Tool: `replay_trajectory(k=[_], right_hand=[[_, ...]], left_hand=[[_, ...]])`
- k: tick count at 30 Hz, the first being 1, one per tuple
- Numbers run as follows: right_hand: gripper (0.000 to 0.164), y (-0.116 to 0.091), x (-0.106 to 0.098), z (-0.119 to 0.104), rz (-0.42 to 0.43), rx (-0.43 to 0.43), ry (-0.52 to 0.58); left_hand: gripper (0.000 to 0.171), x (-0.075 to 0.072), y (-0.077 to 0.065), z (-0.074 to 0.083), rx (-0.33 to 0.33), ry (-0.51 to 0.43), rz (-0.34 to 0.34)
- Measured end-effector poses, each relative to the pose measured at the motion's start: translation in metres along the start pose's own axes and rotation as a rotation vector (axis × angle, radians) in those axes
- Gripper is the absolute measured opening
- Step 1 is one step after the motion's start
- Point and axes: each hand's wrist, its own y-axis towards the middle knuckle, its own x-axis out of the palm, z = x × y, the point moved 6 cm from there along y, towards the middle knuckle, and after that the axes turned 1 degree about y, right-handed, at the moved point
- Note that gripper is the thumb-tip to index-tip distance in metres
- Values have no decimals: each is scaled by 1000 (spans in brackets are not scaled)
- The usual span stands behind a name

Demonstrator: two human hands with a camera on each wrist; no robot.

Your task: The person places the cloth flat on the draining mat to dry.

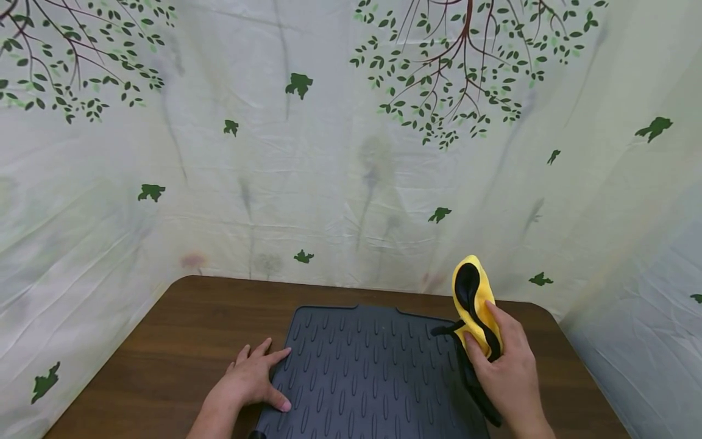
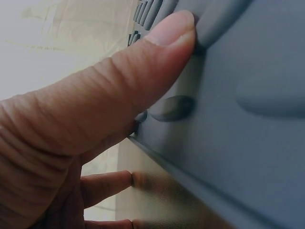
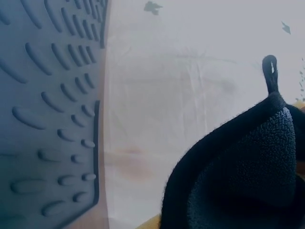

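Cloth (image 1: 476, 311) is gripped by your right hand (image 1: 511, 364), lower right of the frame; your left hand (image 1: 249, 379), fingers spread, touches the grey mat (image 1: 373, 375), lower centre. Probably you prepare wiping; next calls for flat, even contact.

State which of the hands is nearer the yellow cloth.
Right. The right hand grips the cloth; the left hand is away from it, touching the left side of the gray mat.
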Motion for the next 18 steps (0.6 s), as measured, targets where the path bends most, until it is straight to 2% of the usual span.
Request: replay_trajectory(k=[8, 18], right_hand=[[74, -3, 8, -7, -5, -74, 11], [75, -7, 15, -15, -35, -91, 22]], left_hand=[[111, 0, 1, -1, -1, -1, -9], [109, 1, 1, -2, 3, 3, -18]])
